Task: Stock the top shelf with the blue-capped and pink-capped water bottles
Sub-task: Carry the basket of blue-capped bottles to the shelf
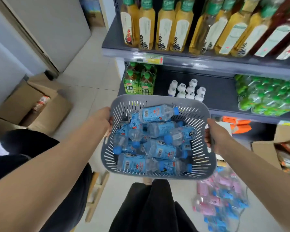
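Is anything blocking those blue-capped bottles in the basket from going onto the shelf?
Nothing stands between the blue-capped bottles in the basket and the highest shelf in view, but that shelf is packed with yellow drink bottles along its front; whether it is the top shelf cannot be told. Left hand and right hand grip the basket.

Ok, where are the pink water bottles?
In the head view the pink water bottles lie on the floor at the lower right, just below the grey basket.
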A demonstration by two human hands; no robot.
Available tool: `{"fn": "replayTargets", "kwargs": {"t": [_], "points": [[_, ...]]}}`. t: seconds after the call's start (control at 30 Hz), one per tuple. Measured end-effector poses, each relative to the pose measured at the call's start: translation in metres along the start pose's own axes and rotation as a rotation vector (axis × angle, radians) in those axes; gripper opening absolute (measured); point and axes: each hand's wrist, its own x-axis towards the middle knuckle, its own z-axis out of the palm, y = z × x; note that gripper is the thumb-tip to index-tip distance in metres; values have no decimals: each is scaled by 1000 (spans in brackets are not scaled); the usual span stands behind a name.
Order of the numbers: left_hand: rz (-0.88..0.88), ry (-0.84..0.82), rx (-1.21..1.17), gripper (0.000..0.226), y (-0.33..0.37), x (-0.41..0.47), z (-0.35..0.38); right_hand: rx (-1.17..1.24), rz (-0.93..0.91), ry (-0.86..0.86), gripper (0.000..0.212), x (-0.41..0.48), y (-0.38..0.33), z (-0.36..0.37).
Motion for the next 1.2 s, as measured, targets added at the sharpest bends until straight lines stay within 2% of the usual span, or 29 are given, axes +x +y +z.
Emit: {"fn": "replayTargets", "kwargs": {"t": [0.23, 0.37, 0.63, 1.03, 1.2], "points": [[-2, 13, 0, 40, 58, 73, 24, -18, 43, -16, 43, 70, -46, 55], [54, 23, 4, 42, 81, 119, 34, -2, 62, -16, 44, 103, -65, 83], [37, 7, 141, 47, 101, 193, 47, -1, 155, -2, 42, 147, -62, 112], [32, 17, 189, 42, 107, 243, 74, 19, 229, -15, 40, 186, -58, 115], [44, -49, 266, 38, 105, 232, 67, -44, 225, -56, 34, 180, -62, 113]]}}
